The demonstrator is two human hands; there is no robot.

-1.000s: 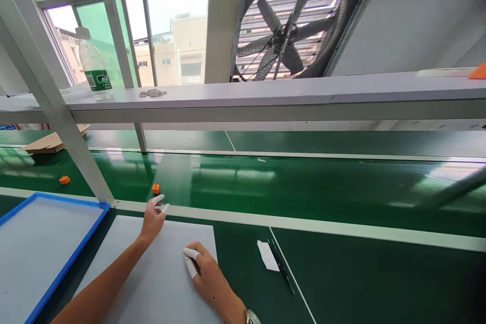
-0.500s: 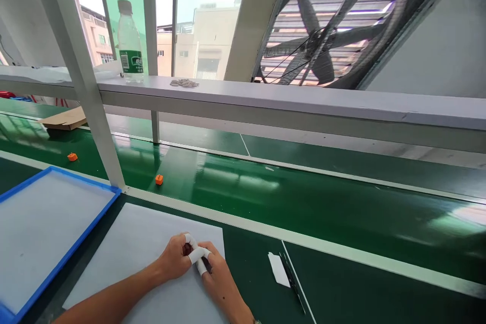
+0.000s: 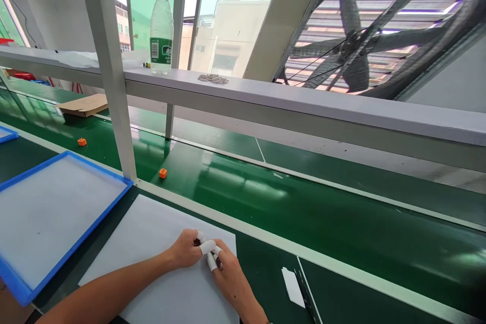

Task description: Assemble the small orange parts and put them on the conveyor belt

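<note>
Green table (image 3: 261, 268); white paper (image 3: 159, 223), maybe for cleanness; left hand (image 3: 185, 250), right hand (image 3: 231, 272) curled nearly closed, touching; can't tell if holding anything.

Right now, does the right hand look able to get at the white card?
Probably yes: the white card lies to the right of the right hand on the green table, with nothing standing between, though its fingers appear to touch the left hand.

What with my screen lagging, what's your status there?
Left hand, right hand: together over white sheet. Anything held: hidden. White card, dark tool: right of sheet, apart from hands.
</note>
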